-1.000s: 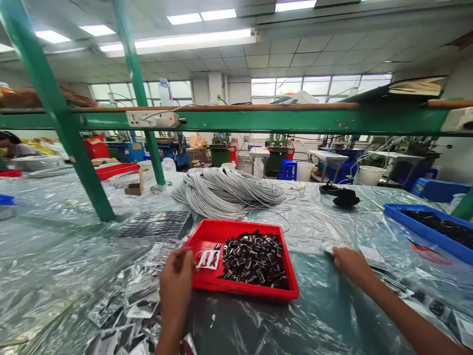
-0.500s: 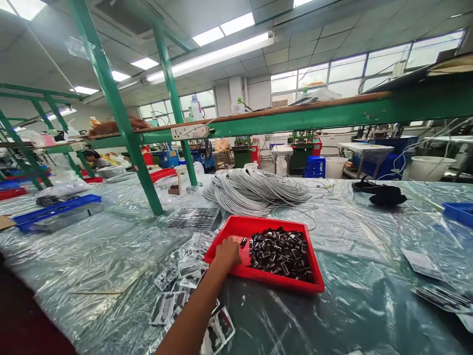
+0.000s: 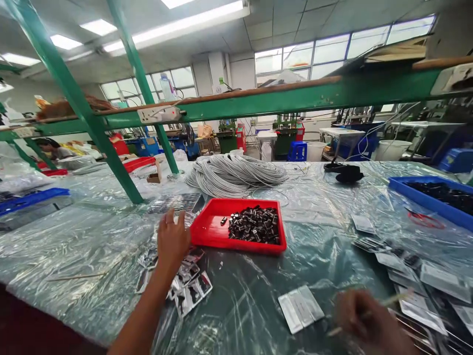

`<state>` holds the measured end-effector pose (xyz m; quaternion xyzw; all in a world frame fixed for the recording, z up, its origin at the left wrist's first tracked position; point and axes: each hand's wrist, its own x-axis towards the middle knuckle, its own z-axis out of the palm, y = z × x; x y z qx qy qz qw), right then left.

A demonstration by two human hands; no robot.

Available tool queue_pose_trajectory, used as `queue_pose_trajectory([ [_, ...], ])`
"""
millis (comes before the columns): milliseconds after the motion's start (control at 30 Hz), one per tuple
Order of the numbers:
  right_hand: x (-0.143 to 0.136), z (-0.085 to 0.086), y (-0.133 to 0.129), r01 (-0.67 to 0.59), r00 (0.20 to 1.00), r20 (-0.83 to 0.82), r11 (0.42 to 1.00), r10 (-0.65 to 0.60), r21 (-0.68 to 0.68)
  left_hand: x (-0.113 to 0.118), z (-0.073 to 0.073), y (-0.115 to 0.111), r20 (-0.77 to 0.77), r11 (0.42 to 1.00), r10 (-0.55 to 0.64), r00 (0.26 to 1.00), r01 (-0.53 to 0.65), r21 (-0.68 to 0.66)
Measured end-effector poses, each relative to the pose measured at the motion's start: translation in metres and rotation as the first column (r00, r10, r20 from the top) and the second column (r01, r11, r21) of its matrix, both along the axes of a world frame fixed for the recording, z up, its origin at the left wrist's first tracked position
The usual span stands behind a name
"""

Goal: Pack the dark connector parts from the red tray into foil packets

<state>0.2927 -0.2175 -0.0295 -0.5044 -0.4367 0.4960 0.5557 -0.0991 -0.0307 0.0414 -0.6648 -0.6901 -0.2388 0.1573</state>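
My left hand (image 3: 172, 239) is raised over a pile of small silver-and-black flat pieces (image 3: 190, 286), fingers apart, beside the left end of a red tray (image 3: 210, 231). Small shiny black parts (image 3: 254, 224) are heaped in the tray's right half, with a single one lying apart from them. At lower right, my right hand (image 3: 364, 315) is blurred by motion and closed around a thin pale stick (image 3: 397, 298), which sticks out on both sides. Between the hands lies a flat whitish rectangular piece (image 3: 301, 308) with grooves.
More whitish flat pieces (image 3: 421, 310) spread at the right. A blue tray (image 3: 402, 185) of black items stands behind them. Past the red tray lie a coil of grey cable (image 3: 236, 175) and a black object (image 3: 347, 173). A green post (image 3: 111, 162) rises from the plastic-covered table.
My left hand has left the red tray and moved left over the pile, fingers spreading. My right hand has come into view with the stick. The view has turned right.
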Motion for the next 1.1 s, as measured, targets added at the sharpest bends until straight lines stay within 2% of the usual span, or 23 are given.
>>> queue_pose_trajectory([
  [33, -0.014, 0.006, 0.011, -0.043, 0.986, -0.163, 0.999, 0.046, 0.02, 0.014, -0.013, -0.018, 0.064, 0.993, -0.106, 0.992, 0.103, 0.051],
  [67, -0.03, 0.011, 0.023, -0.066, 0.963, -0.258, 0.997, 0.072, 0.032, 0.033, -0.028, -0.038, 0.144, 0.976, -0.219, 0.965, 0.218, 0.023],
  [100, -0.045, 0.014, 0.035, -0.083, 0.946, -0.31, 0.995, 0.094, 0.049, 0.056, -0.043, -0.059, 0.223, 0.933, -0.332, 0.916, 0.354, -0.067],
  [167, -0.071, 0.014, 0.058, -0.044, 0.931, -0.359, 0.996, 0.068, 0.074, 0.104, -0.071, -0.098, 0.391, 0.75, -0.485, 0.782, 0.602, -0.274],
  [200, -0.08, 0.011, 0.067, -0.04, 0.927, -0.37, 0.996, 0.065, 0.075, 0.126, -0.081, -0.114, 0.452, 0.682, -0.482, 0.751, 0.645, -0.344],
  [233, -0.087, 0.008, 0.075, -0.036, 0.925, -0.375, 0.996, 0.062, 0.076, 0.144, -0.089, -0.126, 0.487, 0.644, -0.462, 0.742, 0.657, -0.391],
  [267, -0.092, 0.004, 0.08, -0.039, 0.925, -0.375, 0.996, 0.065, 0.077, 0.158, -0.094, -0.134, 0.505, 0.625, -0.455, 0.733, 0.667, -0.405],
  [333, -0.096, -0.003, 0.085, -0.056, 0.931, -0.354, 0.994, 0.086, 0.095, 0.172, -0.097, -0.139, 0.523, 0.628, -0.449, 0.725, 0.672, -0.392],
  [400, -0.097, -0.007, 0.084, -0.111, 0.939, -0.314, 0.987, 0.142, 0.115, 0.175, -0.097, -0.137, 0.531, 0.638, -0.438, 0.726, 0.667, -0.386],
  [500, -0.098, -0.006, 0.08, -0.193, 0.929, -0.3, 0.975, 0.218, 0.111, 0.173, -0.098, -0.132, 0.541, 0.658, -0.358, 0.761, 0.617, -0.433],
  [600, -0.102, -0.002, 0.08, -0.158, 0.909, -0.373, 0.982, 0.186, 0.105, 0.173, -0.1, -0.132, 0.555, 0.675, -0.303, 0.775, 0.585, -0.449],
  [767, -0.105, -0.002, 0.085, -0.126, 0.881, -0.44, 0.984, 0.171, 0.129, 0.174, -0.098, -0.133, 0.582, 0.637, -0.256, 0.772, 0.588, -0.498],
  [933, -0.105, -0.006, 0.083, -0.128, 0.88, -0.435, 0.978, 0.189, 0.166, 0.172, -0.094, -0.132, 0.591, 0.645, -0.252, 0.766, 0.588, -0.487],
  [1100, -0.107, -0.008, 0.081, -0.133, 0.902, -0.384, 0.973, 0.197, 0.187, 0.17, -0.098, -0.132, 0.585, 0.671, -0.264, 0.767, 0.581, -0.46],
])
